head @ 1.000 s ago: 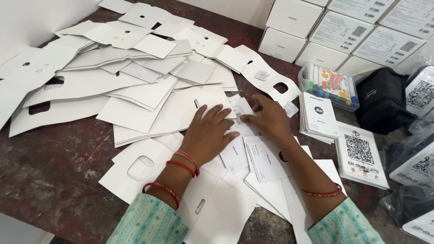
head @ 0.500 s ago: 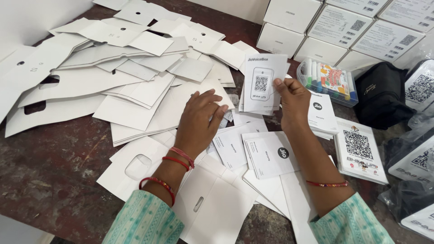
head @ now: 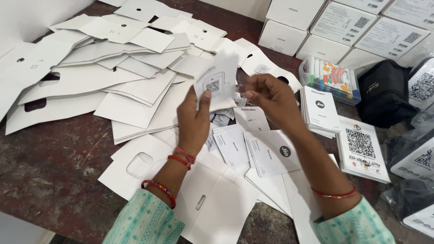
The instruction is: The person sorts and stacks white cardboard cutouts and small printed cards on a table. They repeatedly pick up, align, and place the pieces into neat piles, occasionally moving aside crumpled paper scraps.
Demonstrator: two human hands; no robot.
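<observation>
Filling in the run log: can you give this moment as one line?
left hand: holds white card raised | right hand: open beside card | below: white card sheets on brown table

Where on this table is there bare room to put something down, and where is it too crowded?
The bare brown table shows at the near left, bordered by the white cardboard cutouts above and the flat sheet by the left hand's wrist. A smaller strip lies near the white boxes. The middle, under the card and right hand, is crowded, as is the right side.
</observation>
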